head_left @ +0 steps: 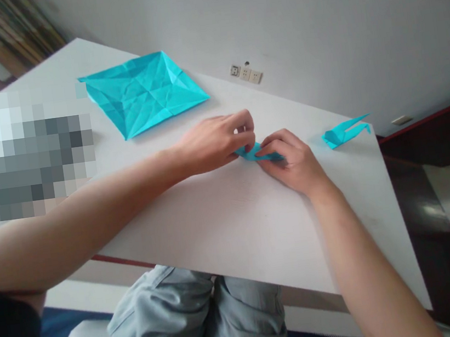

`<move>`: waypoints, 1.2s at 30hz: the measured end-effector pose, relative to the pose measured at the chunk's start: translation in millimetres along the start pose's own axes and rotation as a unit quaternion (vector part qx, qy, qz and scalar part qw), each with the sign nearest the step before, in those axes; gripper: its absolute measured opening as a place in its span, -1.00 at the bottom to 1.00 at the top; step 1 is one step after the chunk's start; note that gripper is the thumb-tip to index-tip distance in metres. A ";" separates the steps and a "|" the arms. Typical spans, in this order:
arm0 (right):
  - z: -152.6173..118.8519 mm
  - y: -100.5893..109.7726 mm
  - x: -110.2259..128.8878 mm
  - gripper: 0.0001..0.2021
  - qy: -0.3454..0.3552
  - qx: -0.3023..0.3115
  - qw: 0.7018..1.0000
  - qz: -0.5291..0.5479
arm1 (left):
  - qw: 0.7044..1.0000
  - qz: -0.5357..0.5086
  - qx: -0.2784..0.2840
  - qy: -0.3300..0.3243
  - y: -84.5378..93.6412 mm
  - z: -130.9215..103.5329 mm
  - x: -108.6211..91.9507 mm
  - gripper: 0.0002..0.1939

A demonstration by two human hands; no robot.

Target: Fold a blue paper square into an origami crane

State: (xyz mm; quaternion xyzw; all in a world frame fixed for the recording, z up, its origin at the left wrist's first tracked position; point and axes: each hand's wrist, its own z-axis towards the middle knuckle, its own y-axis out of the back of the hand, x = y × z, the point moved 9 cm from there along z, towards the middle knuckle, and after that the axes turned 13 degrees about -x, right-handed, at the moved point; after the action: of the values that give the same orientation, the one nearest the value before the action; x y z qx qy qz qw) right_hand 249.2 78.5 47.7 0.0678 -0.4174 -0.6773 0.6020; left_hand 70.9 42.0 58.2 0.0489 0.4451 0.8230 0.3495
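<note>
Between my two hands, just above or on the white table, is a small piece of folded turquoise paper, mostly covered by fingers. My left hand pinches its left end, with the fingers curled down. Closed on the paper's right end is my right hand, thumb below and fingers on top. The exact shape of the folded paper is hidden. To the right lies a folded turquoise paper crane with two long thin points. Farther left, a creased, unfolded turquoise sheet rests on the table.
A wall with power sockets runs along the table's far edge. A blurred-out patch covers the table's left side. The table's right edge drops off beside dark furniture. My legs are under the near edge.
</note>
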 end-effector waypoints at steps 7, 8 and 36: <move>-2.6 -6.7 -6.8 -0.92 -0.021 0.028 0.999 0.013 | 0.995 -0.066 0.080 -0.012 -7.6 -2.6 -4.7 -0.86; -2.8 -7.3 -7.0 -0.90 -0.021 0.028 0.999 0.014 | 0.994 -0.073 0.082 -0.006 -7.1 -2.4 -2.9 -0.87; -2.9 -16.6 -17.6 -0.79 -0.050 0.026 0.998 -0.017 | 0.983 -0.166 0.017 0.075 -19.3 -5.7 36.0 -0.68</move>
State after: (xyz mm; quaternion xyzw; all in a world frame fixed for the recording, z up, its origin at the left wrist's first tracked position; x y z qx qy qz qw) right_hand 243.0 91.3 27.8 0.0564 -0.4629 -0.6788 0.5673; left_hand 51.9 67.2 31.7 -0.0818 0.4856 0.7474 0.4459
